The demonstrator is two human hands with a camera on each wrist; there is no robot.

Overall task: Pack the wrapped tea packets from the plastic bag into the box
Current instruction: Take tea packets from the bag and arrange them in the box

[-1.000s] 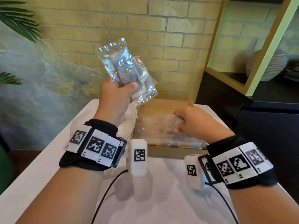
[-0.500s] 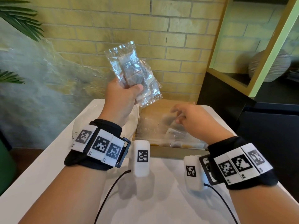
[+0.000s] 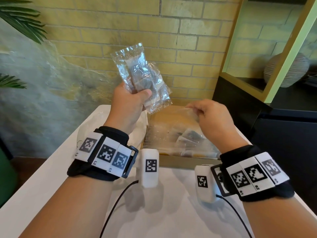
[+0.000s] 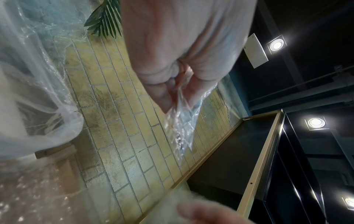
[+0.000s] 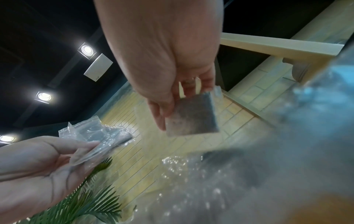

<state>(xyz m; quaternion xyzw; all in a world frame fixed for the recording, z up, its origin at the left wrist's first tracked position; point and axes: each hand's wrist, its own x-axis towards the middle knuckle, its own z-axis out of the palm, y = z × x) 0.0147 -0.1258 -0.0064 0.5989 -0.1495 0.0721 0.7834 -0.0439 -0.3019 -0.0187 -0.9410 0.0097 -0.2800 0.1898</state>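
My left hand (image 3: pixel 137 93) is raised in front of the brick wall and grips a bunch of clear-wrapped tea packets (image 3: pixel 145 78); the left wrist view shows their wrappers (image 4: pixel 180 128) hanging from the fingers. My right hand (image 3: pixel 195 109) hovers over the far end of the open cardboard box (image 3: pixel 171 163) and pinches one wrapped tea packet (image 5: pixel 191 116). Several packets (image 3: pixel 188 140) lie in the box. The white plastic bag (image 3: pixel 139 127) lies crumpled left of the box, partly hidden by my left wrist.
The box stands on a white table (image 3: pixel 42 177) against a yellow brick wall. A dark cabinet with a framed niche and a ribbed vase (image 3: pixel 288 71) is at the right. Palm leaves (image 3: pixel 22 19) hang at the upper left. Cables run from the wrist cameras across the table's front.
My right hand has lifted from down among the packets in the box to above its far end, now pinching one packet. My left hand has kept its bunch raised.
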